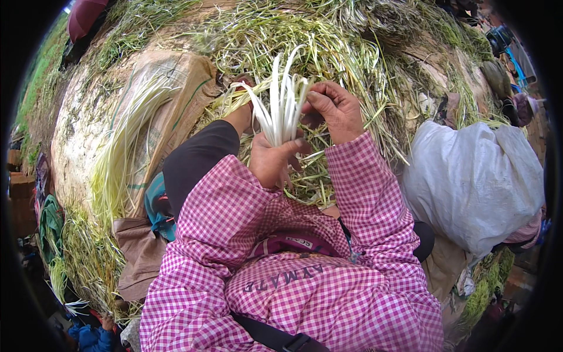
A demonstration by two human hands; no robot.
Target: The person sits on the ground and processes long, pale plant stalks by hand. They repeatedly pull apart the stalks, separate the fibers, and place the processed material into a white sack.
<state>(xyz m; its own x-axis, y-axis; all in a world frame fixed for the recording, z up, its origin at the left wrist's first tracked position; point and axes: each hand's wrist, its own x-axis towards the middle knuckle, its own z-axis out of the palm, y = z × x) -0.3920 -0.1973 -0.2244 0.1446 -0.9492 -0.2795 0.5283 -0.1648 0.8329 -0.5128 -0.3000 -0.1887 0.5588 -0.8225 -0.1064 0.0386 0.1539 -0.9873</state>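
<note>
A small bunch of white leafy stalks (pixel 278 112), like blanched chives, stands upright in my left hand (pixel 275 160), its tips fanned out at the top. The thumb wraps across the lower ends. At the bunch's right edge, my right hand (pixel 336 110) has thumb and forefinger pinched on an outer stalk; its other fingers are curled and partly hidden. A long heap of pale yellow-white stalks (pixel 127 136) lies to my left on a woven sack (pixel 182 94). Loose green and yellowish leaves (pixel 308 48) are strewn beneath and beyond my hands.
My bent left leg (pixel 200 160) lies between the sack and my hands. A bulky white plastic sack (pixel 475 180) stands close on my right. Another person in a blue sleeve (pixel 94 336) is at the lower left. A dark red umbrella (pixel 85 17) shows at the upper left.
</note>
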